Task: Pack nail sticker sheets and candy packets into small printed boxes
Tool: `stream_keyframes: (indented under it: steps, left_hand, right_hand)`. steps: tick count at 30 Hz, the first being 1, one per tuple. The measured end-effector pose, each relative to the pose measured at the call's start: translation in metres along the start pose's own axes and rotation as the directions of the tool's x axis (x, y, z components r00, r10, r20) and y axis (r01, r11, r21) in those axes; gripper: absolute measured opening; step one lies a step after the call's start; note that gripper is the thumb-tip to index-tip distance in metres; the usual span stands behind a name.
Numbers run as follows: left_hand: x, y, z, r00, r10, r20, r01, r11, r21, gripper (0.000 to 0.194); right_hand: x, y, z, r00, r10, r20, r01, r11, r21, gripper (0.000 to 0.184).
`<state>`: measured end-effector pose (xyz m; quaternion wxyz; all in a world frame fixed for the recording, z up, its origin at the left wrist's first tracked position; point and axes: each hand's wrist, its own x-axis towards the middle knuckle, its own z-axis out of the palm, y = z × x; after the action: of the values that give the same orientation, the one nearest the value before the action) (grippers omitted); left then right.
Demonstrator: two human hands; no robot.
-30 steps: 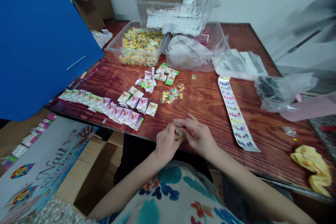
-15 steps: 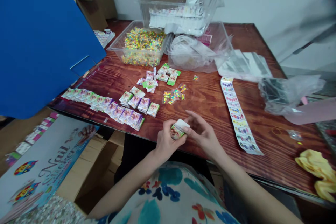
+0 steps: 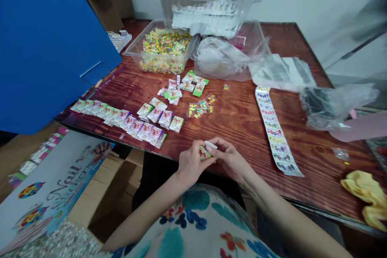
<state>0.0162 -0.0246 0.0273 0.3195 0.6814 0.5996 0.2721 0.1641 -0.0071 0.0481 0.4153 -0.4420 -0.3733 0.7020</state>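
My left hand (image 3: 191, 160) holds a small printed cardboard box (image 3: 204, 153) just above the table's front edge, fingers wrapped round it. The white end flap (image 3: 211, 144) of the box shows at its top. Against this flap presses the thumb of my right hand (image 3: 231, 158), while its other fingers curl behind the box, partly hidden. Left of my hands, a row of small green and purple boxes (image 3: 130, 125) lies overlapping along the table edge. Short stacks of the same boxes (image 3: 165, 118) sit beside it. Clear sachets of colourful candy (image 3: 201, 109) lie beyond my hands.
A clear tub of colourful sachets (image 3: 163, 54) stands at the back, beside another with plastic bags (image 3: 219, 58). A sticker strip (image 3: 273, 129) and a yellow cloth (image 3: 364, 193) lie to the right. A blue panel (image 3: 51, 48) blocks the left. An open carton (image 3: 105, 193) sits below the table.
My right hand has closed in on the box, its fingers curling behind it. The white flap has tilted and shows narrower. The view has shifted slightly.
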Motion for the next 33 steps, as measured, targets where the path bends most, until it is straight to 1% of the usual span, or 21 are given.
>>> stream_keyframes:
  steps: [1,2,3,4,5,7,11,13,16,21,23,25,28,30,32,33]
  left_hand:
    - [0.000,0.000,0.000,1.000,-0.025,-0.008,0.025,1.000,0.000,0.045]
    - [0.000,0.001,0.000,0.999,-0.047,-0.018,0.047,0.999,-0.008,0.047]
    - [0.001,0.001,0.000,0.998,-0.064,-0.028,0.064,0.998,-0.022,0.049]
    - [0.001,0.002,0.000,0.996,-0.076,-0.035,0.075,0.997,-0.036,0.050]
    - [0.001,0.002,0.000,0.996,-0.080,-0.036,0.079,0.996,-0.045,0.050]
    - [0.001,0.002,0.000,0.997,-0.064,-0.033,0.063,0.998,-0.025,0.051]
    - [-0.001,0.002,0.003,0.999,-0.031,-0.026,0.032,0.998,0.061,0.055]
    - [-0.001,0.001,0.004,0.999,-0.034,-0.021,0.036,0.996,0.079,0.054]
    - [-0.002,0.002,0.004,0.999,-0.039,-0.008,0.039,0.996,0.082,0.053]
    - [-0.002,0.006,0.001,0.998,-0.058,0.016,0.057,0.996,0.063,0.053]
    - [-0.002,0.008,-0.001,0.998,-0.062,0.020,0.061,0.997,0.046,0.052]
    - [-0.001,0.009,-0.002,0.997,-0.067,0.023,0.067,0.997,0.038,0.050]
    - [0.001,0.012,-0.002,0.996,-0.089,0.017,0.088,0.995,0.042,0.048]
    - [0.003,0.013,-0.002,0.993,-0.114,0.011,0.114,0.993,0.021,0.049]
    - [0.006,0.014,-0.003,0.991,-0.124,0.041,0.127,0.989,-0.076,0.052]
    - [0.008,0.014,-0.004,0.991,-0.113,0.074,0.124,0.977,-0.171,0.054]
  right_hand:
    - [-0.001,0.000,0.000,0.992,-0.122,-0.020,0.119,0.987,-0.106,0.028]
    - [-0.002,-0.001,0.000,0.973,-0.231,-0.015,0.223,0.952,-0.208,0.025]
    - [-0.003,-0.002,0.001,0.950,-0.312,0.006,0.300,0.908,-0.292,0.023]
    - [-0.005,-0.002,0.001,0.934,-0.355,0.032,0.344,0.871,-0.350,0.022]
    - [-0.006,-0.002,0.002,0.927,-0.372,0.049,0.361,0.850,-0.383,0.021]
    - [-0.007,-0.001,0.002,0.932,-0.360,0.036,0.345,0.853,-0.391,0.019]
    - [-0.004,0.004,0.002,0.952,-0.294,-0.080,0.256,0.915,-0.311,0.020]
    - [-0.002,0.005,0.001,0.956,-0.277,-0.097,0.240,0.928,-0.285,0.021]
    - [-0.002,0.003,-0.001,0.948,-0.313,-0.046,0.282,0.901,-0.330,0.022]
    - [-0.008,-0.005,-0.005,0.912,-0.393,0.118,0.403,0.801,-0.443,0.018]
    - [-0.011,-0.005,-0.007,0.893,-0.407,0.192,0.448,0.761,-0.470,0.021]
    - [-0.014,-0.003,-0.007,0.880,-0.410,0.242,0.475,0.736,-0.482,0.026]
    - [-0.017,0.004,-0.006,0.874,-0.419,0.248,0.486,0.729,-0.481,0.031]
    - [-0.015,0.008,-0.006,0.879,-0.414,0.236,0.477,0.744,-0.468,0.030]
    - [-0.010,0.012,-0.010,0.898,-0.396,0.190,0.438,0.779,-0.449,0.029]
    - [-0.006,0.014,-0.012,0.914,-0.380,0.143,0.403,0.805,-0.435,0.028]
